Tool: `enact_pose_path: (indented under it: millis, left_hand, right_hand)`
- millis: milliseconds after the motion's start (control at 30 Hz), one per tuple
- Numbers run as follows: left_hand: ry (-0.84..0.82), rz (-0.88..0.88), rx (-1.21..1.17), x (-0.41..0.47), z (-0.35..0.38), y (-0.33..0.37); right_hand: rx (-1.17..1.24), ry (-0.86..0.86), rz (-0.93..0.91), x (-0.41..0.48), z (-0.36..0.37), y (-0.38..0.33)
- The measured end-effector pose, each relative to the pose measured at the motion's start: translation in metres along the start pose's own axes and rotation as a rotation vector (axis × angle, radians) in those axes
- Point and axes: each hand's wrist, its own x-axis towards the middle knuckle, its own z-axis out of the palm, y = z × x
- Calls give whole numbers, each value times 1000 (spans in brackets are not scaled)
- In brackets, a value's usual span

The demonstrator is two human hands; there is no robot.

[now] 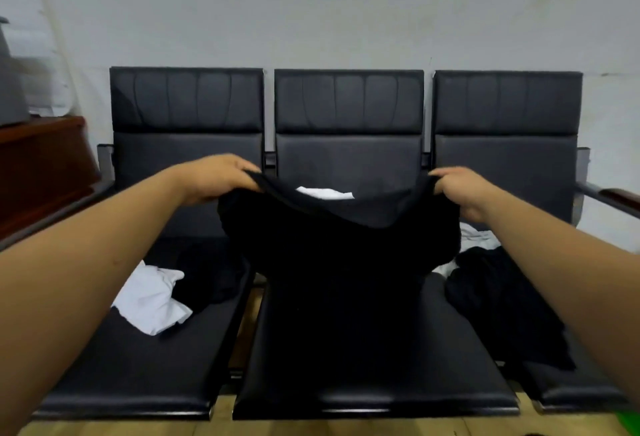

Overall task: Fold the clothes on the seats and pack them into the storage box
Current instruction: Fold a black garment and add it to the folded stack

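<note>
Hands apart at mid-frame: left hand point(221, 177) and right hand point(460, 189) each pinch an upper corner of black garment point(339, 255). It hangs over middle seat point(374, 397). White cloth point(152, 300) lies lower left.

Looking at a row of three black padded seats point(121, 366) across the middle of the frame, parked on a wood floor point(138, 430). Left cushion: crumpled white garment point(149, 300) touching a black heap point(207, 273). Middle cushion mostly under a big black garment point(339, 279), white scrap point(325, 193) behind it. Right cushion: black pile point(502, 304), white cloth point(478, 236) just above.
</note>
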Motion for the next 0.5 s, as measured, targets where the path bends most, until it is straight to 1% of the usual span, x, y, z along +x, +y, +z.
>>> enact_pose_path:
  millis: [100,200,233,267,300,333,400,433,467,500]
  left_hand:
    - [-313,-183,5,-9,35,-37]
    - [-726,-385,55,-12,66,-69]
    - [-812,-453,76,-11,75,-81]
    - [-840,-501,103,-10,85,-93]
    - [-801,-515,131,-8,95,-106]
    - [-707,-496,160,-5,104,-119]
    - [-426,-429,168,5,123,-149]
    - [-275,-399,157,11,134,-164]
    - [-117,-377,144,14,141,-175]
    - [16,-378,127,17,148,-186]
  right_hand:
    - [-188,-192,144,-18,8,46]
    - [-286,-537,352,-34,10,78]
    - [-301,-615,410,-36,11,87]
    - [-286,-636,463,-37,14,98]
    - [-274,-584,478,-35,19,110]
    - [-270,-469,455,-34,25,122]
    - [-305,-178,368,-28,42,148]
    - [-332,-71,329,-24,51,162]
    - [-365,-2,290,-22,57,171]
    - [-396,31,281,-20,63,179]
